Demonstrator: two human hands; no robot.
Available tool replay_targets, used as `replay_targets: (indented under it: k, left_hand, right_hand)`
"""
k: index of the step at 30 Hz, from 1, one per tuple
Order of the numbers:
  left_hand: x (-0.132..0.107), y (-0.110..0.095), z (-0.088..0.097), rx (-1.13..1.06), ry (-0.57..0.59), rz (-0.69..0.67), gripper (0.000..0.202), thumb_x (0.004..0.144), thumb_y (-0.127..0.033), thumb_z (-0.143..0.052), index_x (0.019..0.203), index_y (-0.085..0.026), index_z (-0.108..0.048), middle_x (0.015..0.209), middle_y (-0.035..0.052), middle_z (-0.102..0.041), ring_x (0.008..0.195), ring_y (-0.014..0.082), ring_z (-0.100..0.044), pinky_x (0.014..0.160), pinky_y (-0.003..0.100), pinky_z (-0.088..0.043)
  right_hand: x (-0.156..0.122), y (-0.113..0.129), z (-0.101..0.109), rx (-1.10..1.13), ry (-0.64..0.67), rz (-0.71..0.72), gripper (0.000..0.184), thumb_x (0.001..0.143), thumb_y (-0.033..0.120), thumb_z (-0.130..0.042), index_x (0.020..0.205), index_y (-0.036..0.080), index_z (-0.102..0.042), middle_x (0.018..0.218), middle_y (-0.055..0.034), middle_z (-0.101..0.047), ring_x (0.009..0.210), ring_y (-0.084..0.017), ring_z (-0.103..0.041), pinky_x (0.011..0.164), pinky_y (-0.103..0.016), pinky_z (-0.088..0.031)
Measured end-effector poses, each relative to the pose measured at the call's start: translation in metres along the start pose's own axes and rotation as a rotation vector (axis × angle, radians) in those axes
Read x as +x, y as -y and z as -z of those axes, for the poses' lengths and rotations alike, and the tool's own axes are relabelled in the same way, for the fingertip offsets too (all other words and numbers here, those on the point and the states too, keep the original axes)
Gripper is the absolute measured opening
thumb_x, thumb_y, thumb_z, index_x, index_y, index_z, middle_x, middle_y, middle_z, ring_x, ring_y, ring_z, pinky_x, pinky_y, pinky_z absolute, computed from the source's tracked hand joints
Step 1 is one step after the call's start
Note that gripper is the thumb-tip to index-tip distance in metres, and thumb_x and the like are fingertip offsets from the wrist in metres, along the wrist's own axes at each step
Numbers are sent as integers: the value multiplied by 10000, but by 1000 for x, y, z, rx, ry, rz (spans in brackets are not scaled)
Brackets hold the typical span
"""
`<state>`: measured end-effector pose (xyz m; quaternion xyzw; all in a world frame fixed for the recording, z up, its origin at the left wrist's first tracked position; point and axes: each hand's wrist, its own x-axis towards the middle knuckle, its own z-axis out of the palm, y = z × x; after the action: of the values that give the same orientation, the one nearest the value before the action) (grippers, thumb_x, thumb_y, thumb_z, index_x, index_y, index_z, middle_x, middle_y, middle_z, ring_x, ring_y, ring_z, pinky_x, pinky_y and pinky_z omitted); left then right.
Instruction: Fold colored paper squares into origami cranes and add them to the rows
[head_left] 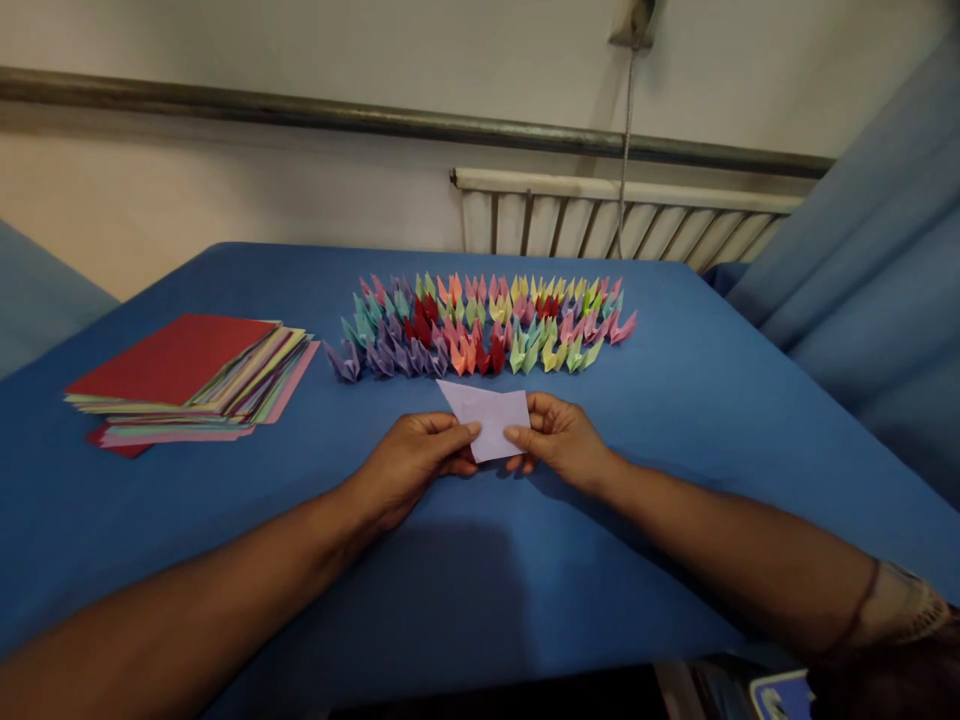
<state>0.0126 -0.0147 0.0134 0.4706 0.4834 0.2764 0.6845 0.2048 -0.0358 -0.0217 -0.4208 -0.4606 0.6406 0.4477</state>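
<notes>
A folded sheet of pale lilac origami paper [495, 415] is held between my two hands, just above the blue tabletop. One pointed flap juts out to its upper left, while the right part is squarish. My left hand [420, 450] pinches the left edge, thumb on top and fingers behind. On the right side, my right hand [566, 440] grips the paper the same way, its thumb lying on the front face. Just beyond the paper stand several rows of small folded paper cranes [491, 355] in many colours.
To the left lies a stack of coloured paper squares [180, 360], a red sheet uppermost. The blue-covered table [375, 590] reaches back toward a wall with a metal rail [375, 118] and a radiator [622, 190]. A blue curtain [870, 230] hangs at the right.
</notes>
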Motion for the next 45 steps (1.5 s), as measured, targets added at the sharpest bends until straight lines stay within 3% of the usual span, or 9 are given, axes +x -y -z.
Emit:
replay_targets:
  k: [9,12,14,18,22,27,33,37,45]
  left_hand:
    - [-5,-10,8,686,53,-87,444,868,-509,-522,702,-137,-700,544,27,-636,465,131,-543,469,242,-401]
    - [-12,-16,12,940,-50,-388,459,903,-480,-495,605,-158,-632,527,10,-588,486,131,-527,496,252,-384]
    - [-15,-17,14,1035,-52,-663,332,905,-400,-536,711,-155,-648,699,34,-659,644,156,-600,630,275,-452]
    - [-8,-9,13,1210,221,-961,318,871,-332,-638,1145,-171,-611,1210,108,-635,1119,251,-567,975,391,-423]
    - [5,2,10,1331,329,-873,285,891,-330,-616,1130,-176,-599,1145,108,-646,1062,253,-584,953,400,-427]
    - [8,2,8,1331,324,-856,235,904,-325,-584,1086,-177,-600,1135,100,-646,1036,251,-586,924,393,-431]
    - [6,3,4,1329,285,-862,156,932,-268,-518,980,-169,-630,1107,90,-663,1011,240,-597,916,394,-434]
    - [11,7,4,1235,226,-834,178,939,-228,-480,895,-177,-645,1125,83,-667,1032,224,-607,935,385,-437]
    - [16,12,4,1194,114,-775,148,906,-250,-515,821,-188,-620,1101,66,-675,1019,230,-613,945,425,-418]
  right_hand:
    - [3,1,5,-109,-70,-59,206,799,172,-666,969,176,-549,595,54,-654,419,-85,-593,377,-156,-412]
    - [3,2,6,-132,-109,-75,181,807,142,-658,944,180,-546,578,62,-635,410,-81,-585,367,-151,-405]
    - [4,3,6,-141,-111,-97,175,812,133,-651,937,181,-539,563,67,-623,407,-81,-582,366,-150,-408]
    - [6,5,8,-184,-50,-135,184,838,136,-617,992,178,-524,597,59,-636,443,-87,-605,391,-158,-434]
    - [0,11,17,-506,-23,-122,272,861,206,-616,1116,182,-525,657,31,-650,487,-119,-613,443,-217,-449]
    - [-20,29,34,-1098,-188,225,354,847,273,-653,1178,178,-571,1051,-99,-664,785,-180,-637,716,-330,-481]
    - [-35,23,31,-1150,145,343,199,864,215,-630,1061,198,-612,962,-47,-605,846,-168,-573,786,-314,-455]
    - [-28,17,29,-1210,118,289,56,890,197,-597,933,187,-631,876,-26,-586,766,-145,-550,726,-284,-428]
    - [-22,20,30,-1233,40,231,83,902,217,-580,836,183,-616,834,-23,-594,739,-141,-547,701,-278,-410]
